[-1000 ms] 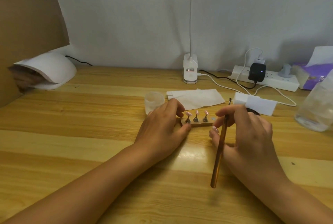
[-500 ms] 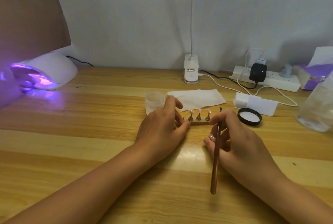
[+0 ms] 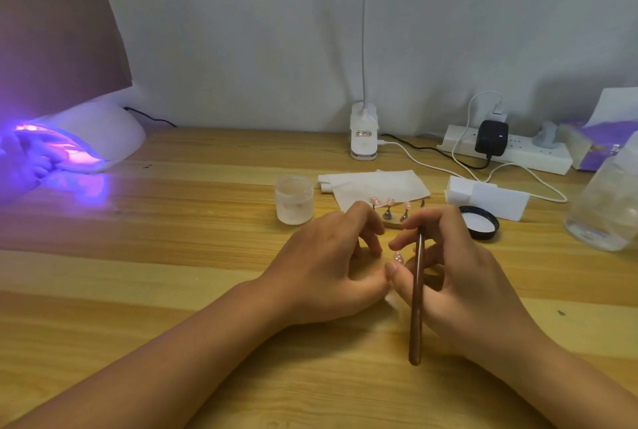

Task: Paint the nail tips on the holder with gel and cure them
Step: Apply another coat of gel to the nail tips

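Note:
Three pink nail tips (image 3: 390,201) stand on small metal stems on a wooden holder (image 3: 393,222), just beyond my fingers. My left hand (image 3: 328,266) rests on the table with its fingers loosely curled. Its index fingertip is beside the holder's left end and its thumb is drawn back against my right thumb. My right hand (image 3: 462,276) grips a brown-handled brush (image 3: 417,294), whose tip points up and away to the right of the holder. The white curing lamp (image 3: 103,133) glows purple at the far left.
A frosted jar (image 3: 294,199) stands left of the holder and its black lid (image 3: 480,222) lies to the right. A paper wipe (image 3: 376,183) and a white block (image 3: 486,197) lie behind. A desk lamp base (image 3: 363,135), power strip (image 3: 518,152) and clear bottle (image 3: 607,211) stand further back.
The curing lamp has lit up purple. My left thumb has come off the holder and both hands have drawn back toward me until the thumbs meet. The brush tip moved away from the tips.

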`<state>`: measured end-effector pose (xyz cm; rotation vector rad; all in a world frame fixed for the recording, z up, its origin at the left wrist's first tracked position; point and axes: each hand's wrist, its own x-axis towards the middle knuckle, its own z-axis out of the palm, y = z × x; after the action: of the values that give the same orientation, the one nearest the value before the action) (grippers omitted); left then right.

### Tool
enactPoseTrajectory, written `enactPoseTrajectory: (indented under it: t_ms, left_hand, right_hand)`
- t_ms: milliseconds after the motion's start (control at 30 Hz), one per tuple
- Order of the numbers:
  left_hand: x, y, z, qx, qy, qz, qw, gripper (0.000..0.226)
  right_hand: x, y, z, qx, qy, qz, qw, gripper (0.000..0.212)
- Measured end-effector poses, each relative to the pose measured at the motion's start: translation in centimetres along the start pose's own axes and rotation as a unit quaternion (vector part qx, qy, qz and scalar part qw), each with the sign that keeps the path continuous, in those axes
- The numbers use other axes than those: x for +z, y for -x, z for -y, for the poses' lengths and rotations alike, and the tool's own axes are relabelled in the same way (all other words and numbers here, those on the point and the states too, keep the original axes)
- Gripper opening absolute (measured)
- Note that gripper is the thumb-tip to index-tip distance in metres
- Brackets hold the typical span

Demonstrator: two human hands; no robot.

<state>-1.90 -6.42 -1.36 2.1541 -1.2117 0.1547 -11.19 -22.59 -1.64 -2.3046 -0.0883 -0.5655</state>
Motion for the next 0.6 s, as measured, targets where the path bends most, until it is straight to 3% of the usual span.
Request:
enactPoseTrajectory:
  t_ms: [167,267,500,600]
  left_hand:
    - [-0.13,-0.12,0.01,0.013,-0.011,0.005,1.000,0.034]
    - [-0.03,-0.26,0.35,-0.008,0.026,0.001,1.000,0.035]
    - [0.12,-0.51,0.76,-0.026,0.024,0.013,0.999,0.024]
    - [0.14,-0.55,0.71,-0.037,0.018,0.024,0.999,0.030]
  right_hand:
    - [-0.25,0.24,0.62,0.007,-0.069,0.005,0.998,0.040]
    - [-0.33,0.29,0.88,0.007,-0.086,0.007,0.996,0.049]
    - [-0.29,0.23,0.72,0.020,-0.039,-0.022,0.999,0.052]
    - [-0.37,0.25,0.70,0.032,0.009,-0.031,0.999,0.058]
